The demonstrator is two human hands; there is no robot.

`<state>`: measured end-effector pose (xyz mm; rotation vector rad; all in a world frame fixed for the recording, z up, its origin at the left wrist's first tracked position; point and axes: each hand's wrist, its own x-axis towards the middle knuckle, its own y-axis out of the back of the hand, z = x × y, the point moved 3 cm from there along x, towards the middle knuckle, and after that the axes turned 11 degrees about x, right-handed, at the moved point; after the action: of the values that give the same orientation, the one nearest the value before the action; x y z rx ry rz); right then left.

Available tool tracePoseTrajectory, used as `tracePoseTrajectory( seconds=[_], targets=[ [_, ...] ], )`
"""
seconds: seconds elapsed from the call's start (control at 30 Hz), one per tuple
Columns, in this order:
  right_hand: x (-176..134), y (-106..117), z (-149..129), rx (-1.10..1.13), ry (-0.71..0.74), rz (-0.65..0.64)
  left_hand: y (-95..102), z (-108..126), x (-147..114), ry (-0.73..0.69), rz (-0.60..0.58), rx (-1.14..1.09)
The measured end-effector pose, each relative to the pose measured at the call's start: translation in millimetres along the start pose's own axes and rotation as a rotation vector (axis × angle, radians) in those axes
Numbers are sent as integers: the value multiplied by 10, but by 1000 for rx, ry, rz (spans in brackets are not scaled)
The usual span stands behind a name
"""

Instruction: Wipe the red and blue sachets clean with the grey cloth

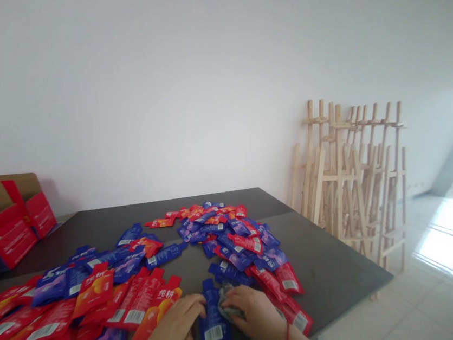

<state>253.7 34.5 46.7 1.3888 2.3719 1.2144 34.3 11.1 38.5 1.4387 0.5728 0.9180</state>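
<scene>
A blue spouted pouch (214, 324) with a white barcode label lies flat on the dark table between my two hands. My left hand (178, 325) rests at its left edge, fingers bent, with the fingertips on the pouch's side. A grey-green cloth (227, 306) is bunched under my right hand (257, 315), whose fingers are closed over it against the pouch's right side. Red pouches (145, 305) with orange fruit pictures lie just left of my left hand. More red pouches (296, 311) lie beyond my right wrist.
Piles of red and blue pouches (234, 242) spread over the dark table (334, 264). Open red cardboard boxes (11, 222) stand at the left. Wooden easels (344, 178) lean by the white wall, past the table's right edge.
</scene>
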Motion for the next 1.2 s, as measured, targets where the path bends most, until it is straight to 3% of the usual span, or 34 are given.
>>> tracePoseTrajectory(
  seconds=[0.1,0.23,0.33,0.47,0.6,0.73,0.93,1.07,1.2],
  targets=[
    [-2,-23,-86,-86,60,-133,-133,-30,16,162,-1,-127],
    [15,-68,-205,-214,162,-305,-176,24,155,282,-123,-247],
    [129,-77,-247,-294,141,-327,-177,33,217,305,-140,-330],
    [437,-128,-270,-388,74,-310,-213,18,209,315,-77,-439],
    [615,-204,-295,-421,94,-337,-158,25,147,395,-36,-356],
    [420,-170,-323,-386,154,-353,-45,1,81,513,-113,-143],
    [123,-147,-371,-391,258,-415,-21,-31,102,388,-162,-135],
    [389,-216,-386,-420,186,-372,-66,-15,131,307,-171,-173],
    [735,-295,-406,-499,95,-351,-119,-7,126,320,-168,-175]
  ],
)
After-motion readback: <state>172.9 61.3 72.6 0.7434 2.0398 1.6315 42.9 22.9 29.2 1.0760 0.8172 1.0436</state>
